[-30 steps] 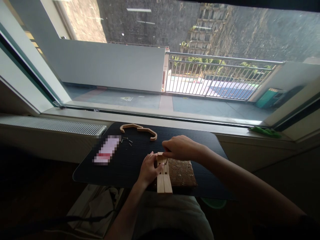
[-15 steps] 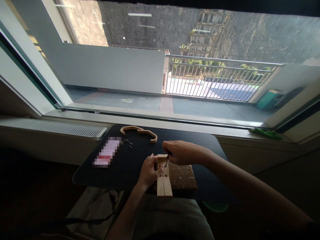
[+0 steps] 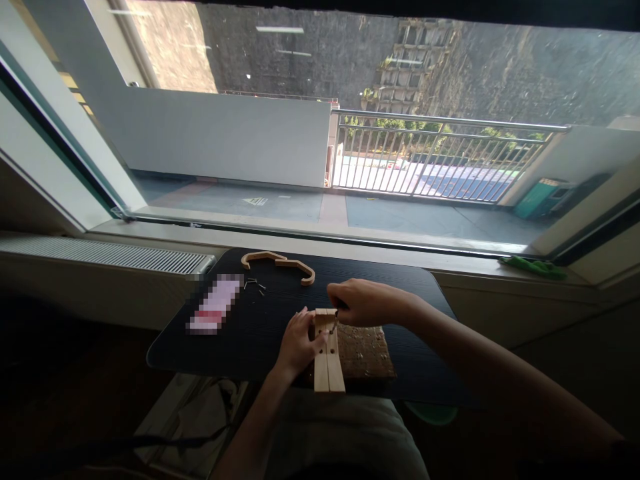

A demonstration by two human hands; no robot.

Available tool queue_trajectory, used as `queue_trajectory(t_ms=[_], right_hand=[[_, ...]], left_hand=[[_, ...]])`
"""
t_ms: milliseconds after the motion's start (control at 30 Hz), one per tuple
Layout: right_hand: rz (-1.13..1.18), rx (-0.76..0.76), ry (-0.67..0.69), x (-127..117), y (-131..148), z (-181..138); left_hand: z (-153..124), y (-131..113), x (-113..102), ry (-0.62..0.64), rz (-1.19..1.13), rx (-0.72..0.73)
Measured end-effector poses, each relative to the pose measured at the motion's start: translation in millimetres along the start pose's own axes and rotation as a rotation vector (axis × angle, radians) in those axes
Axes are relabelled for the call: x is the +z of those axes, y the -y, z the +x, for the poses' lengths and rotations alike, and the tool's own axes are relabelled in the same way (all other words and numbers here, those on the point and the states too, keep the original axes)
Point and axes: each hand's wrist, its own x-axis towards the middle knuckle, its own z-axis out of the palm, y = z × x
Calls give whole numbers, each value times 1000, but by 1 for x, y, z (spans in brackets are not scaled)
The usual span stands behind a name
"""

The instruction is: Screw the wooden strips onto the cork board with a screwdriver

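The left hand [image 3: 297,340] clamps the wooden slats [image 3: 329,363] from the side, its grip closed on their left edge, likely so they don't slide on the cork mat [image 3: 367,350] at the front of the counter [image 3: 240,333]. The right hand [image 3: 365,301] pinches a small dark tool [image 3: 334,322] tight, tip down on the slats' far end. Loose screws [image 3: 254,285] and curved wooden pieces [image 3: 300,268] lie well apart, behind.

I'm seeing both forearms running bare from the bottom of the frame toward the middle, each ending in a bare hand: the left hand [image 3: 296,343] slim, the right hand [image 3: 363,302] broader. At the lower right corner the right arm is fading into shadow, perhaps a dark sleeve; I'm not making it out. Pale grey-green cloth [image 3: 340,433] is covering the lap at bottom centre.
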Motion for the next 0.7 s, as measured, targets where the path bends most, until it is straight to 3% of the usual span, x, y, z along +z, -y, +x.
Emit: queue_trajectory(t_ms=[400,700], right_hand=[[-11,44,82,-6,4,0],[-37,64,-22,3,5,4]], left_hand=[[0,0,-1,5,17,8],[0,-1,-2,-4,10,3]])
